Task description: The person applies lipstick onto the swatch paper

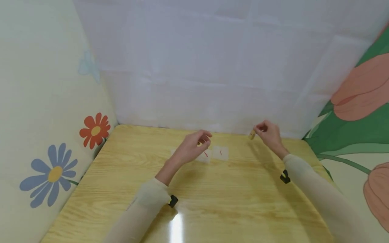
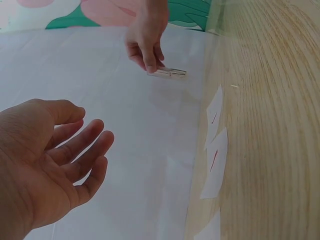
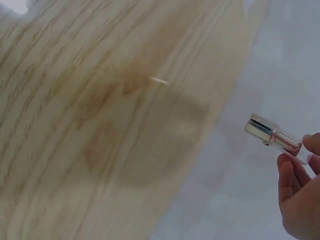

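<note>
My right hand [image 1: 269, 135] pinches a small lipstick tube [image 3: 274, 137] by its clear end, between thumb and fingers. The tube's shiny gold end points away from the hand, held above the far right part of the table. In the left wrist view the same lipstick [image 2: 175, 73] hangs nearly level below the fingertips. My left hand [image 1: 191, 147] hovers over the paper slips near the middle, fingers loosely bent, with nothing in it. One slip [image 1: 221, 153] with a red mark lies just right of it, and another [image 2: 215, 162] is partly covered by the hand in the head view.
A third slip [image 2: 210, 231] shows at the bottom edge of the left wrist view. The wood-grain table [image 1: 231, 195] ends at a white sheet [image 1: 197, 67] behind. Flower-patterned panels [image 1: 54, 101] stand on both sides. Each sleeve carries a small black clip [image 1: 285, 177].
</note>
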Tool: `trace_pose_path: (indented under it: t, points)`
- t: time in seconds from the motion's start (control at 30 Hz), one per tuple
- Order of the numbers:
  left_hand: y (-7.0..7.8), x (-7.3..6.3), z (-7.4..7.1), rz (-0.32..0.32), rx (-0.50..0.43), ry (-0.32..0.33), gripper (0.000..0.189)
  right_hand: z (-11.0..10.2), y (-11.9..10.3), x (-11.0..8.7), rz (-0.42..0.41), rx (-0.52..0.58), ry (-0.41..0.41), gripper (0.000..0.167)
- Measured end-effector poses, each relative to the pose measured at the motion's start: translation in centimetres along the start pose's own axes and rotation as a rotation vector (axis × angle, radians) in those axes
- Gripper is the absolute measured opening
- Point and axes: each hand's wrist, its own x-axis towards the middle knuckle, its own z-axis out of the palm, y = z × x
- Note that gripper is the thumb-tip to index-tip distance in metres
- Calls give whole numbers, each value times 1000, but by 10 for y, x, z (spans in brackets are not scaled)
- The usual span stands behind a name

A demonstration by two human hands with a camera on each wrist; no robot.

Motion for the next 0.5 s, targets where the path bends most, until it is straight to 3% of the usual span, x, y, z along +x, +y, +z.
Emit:
trace_pose_path:
  t: [0.5]
  points:
    - [0,2,-1,13,33,0,29,15,35,5,118,-51,45,15]
